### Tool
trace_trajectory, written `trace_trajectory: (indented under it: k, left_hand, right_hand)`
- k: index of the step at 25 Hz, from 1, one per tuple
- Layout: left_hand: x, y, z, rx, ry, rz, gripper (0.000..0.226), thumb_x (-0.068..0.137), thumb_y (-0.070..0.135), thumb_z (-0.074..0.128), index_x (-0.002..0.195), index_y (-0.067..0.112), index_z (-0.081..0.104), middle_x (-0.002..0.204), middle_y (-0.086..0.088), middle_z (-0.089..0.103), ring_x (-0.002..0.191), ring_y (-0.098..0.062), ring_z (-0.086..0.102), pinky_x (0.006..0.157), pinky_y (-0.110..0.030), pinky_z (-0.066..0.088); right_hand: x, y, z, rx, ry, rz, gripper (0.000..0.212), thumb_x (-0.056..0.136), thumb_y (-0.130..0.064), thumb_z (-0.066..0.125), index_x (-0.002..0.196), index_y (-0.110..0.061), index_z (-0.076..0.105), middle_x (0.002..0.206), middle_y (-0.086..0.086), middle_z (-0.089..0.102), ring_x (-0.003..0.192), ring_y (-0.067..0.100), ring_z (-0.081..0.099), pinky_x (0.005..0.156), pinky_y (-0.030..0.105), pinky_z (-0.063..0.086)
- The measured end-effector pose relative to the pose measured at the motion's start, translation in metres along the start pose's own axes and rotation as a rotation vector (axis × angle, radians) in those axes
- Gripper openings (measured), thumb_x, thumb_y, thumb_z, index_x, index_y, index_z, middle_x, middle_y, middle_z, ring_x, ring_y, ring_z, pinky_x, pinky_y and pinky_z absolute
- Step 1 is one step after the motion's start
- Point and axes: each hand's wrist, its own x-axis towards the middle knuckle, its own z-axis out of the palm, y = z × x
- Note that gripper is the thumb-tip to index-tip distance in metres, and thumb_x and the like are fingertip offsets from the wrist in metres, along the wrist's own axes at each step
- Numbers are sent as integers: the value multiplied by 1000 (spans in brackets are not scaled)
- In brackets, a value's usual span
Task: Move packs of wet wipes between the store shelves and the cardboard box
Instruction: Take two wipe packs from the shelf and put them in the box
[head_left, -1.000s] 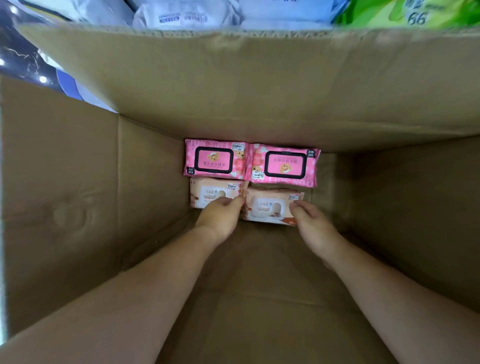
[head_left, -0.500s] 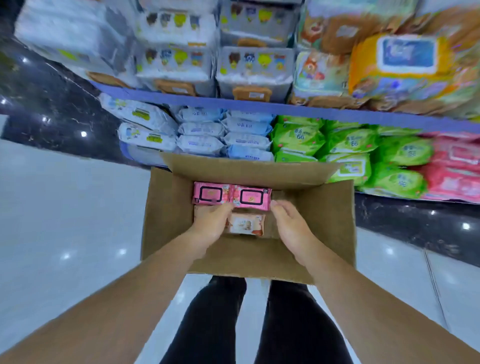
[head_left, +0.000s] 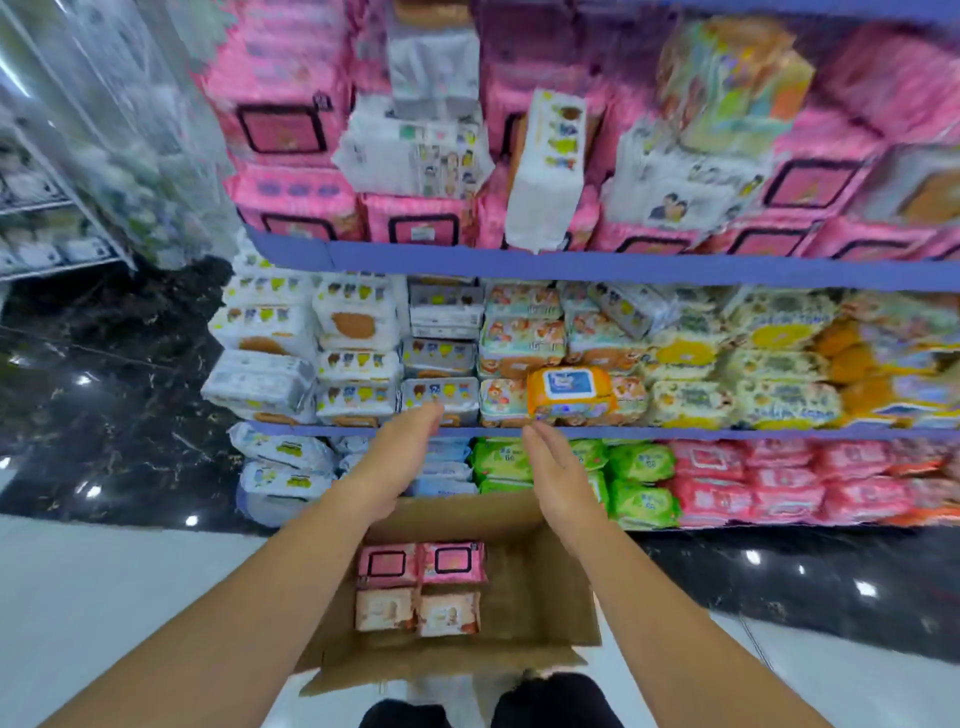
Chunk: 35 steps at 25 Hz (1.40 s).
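While both arms reach up in the middle of the frame, the left grip (head_left: 400, 467) and right grip (head_left: 558, 478) are wide open, fingers straight, holding nothing. Below them, low in the middle, the cardboard box (head_left: 545, 597) holds two pink packs (head_left: 452, 561) and two pale packs (head_left: 448, 614) side by side. Shelves (head_left: 571, 267) full of wipes fill the top.

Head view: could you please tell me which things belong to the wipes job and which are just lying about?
Job: cardboard box, pink packs, beige packs inside it, shelved packs, left hand, right hand.
Just about: plastic-wrapped rack at left, dark floor.
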Motion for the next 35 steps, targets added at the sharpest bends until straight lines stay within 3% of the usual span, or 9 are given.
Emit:
trace_trajectory:
  k: [5,12,16,19,21,25,28,32,35]
  left_hand:
    - [-40,133,1,16,34,291,60,102,59,42,151,23,48,154,0,48,142,-25,44,119,-53,33]
    - [-107,301,38,-38,118,679,35,102,54,47,123,29,59,133,4,58,125,-18,53,109,-43,38]
    - [-134,400,94,-18,186,834,32,98,59,48,117,35,56,134,6,59,128,-21,52,113,-50,39]
    - [-145,466,165,1,215,921,38,101,55,48,124,27,58,134,0,61,120,-23,56,106,-48,43]
    - [-149,503,224,31,149,973,34,103,51,48,122,26,59,135,-6,60,115,-24,56,101,-46,42]
    - [-149,552,332,100,57,1067,41,95,61,49,121,30,60,128,6,58,121,-19,54,103,-44,42]
    - [-141,584,405,139,10,1128,28,102,52,49,115,31,61,121,10,57,109,-9,56,89,-35,42]
    - [-105,620,483,225,-53,1188,25,100,56,49,117,38,57,147,9,50,145,-15,38,105,-38,37]
    - [-78,639,528,257,-16,1185,44,104,49,45,134,19,58,144,0,54,139,-11,40,100,-35,36]
  right_hand:
    - [-11,-124,-57,51,86,-239,55,105,-50,37,155,-27,34,159,-7,33,145,17,35,110,34,32]
    - [-31,-272,-186,81,139,-645,50,106,-45,38,151,-25,38,149,-13,39,133,7,39,109,27,31]
    - [-34,-328,-295,49,151,-761,53,106,-45,38,155,-26,33,150,-12,36,143,14,36,105,28,35]
    - [-32,-347,-388,7,205,-808,55,105,-49,38,155,-26,33,151,-14,36,141,12,37,111,30,33]
    - [-30,-350,-453,-14,258,-836,54,105,-47,38,154,-24,34,145,-14,39,127,6,40,102,25,31]
    - [-24,-341,-570,-46,353,-827,54,105,-47,40,154,-26,34,151,-9,39,121,3,38,96,24,32]
    - [-12,-328,-648,-59,427,-806,55,104,-48,40,155,-28,32,148,-13,39,123,2,37,97,25,31]
    - [19,-311,-736,-121,508,-781,52,103,-49,41,152,-31,35,145,-17,40,132,6,39,101,26,32]
    - [45,-305,-791,-161,554,-766,51,105,-44,40,152,-28,33,136,-15,42,124,4,39,99,25,31]
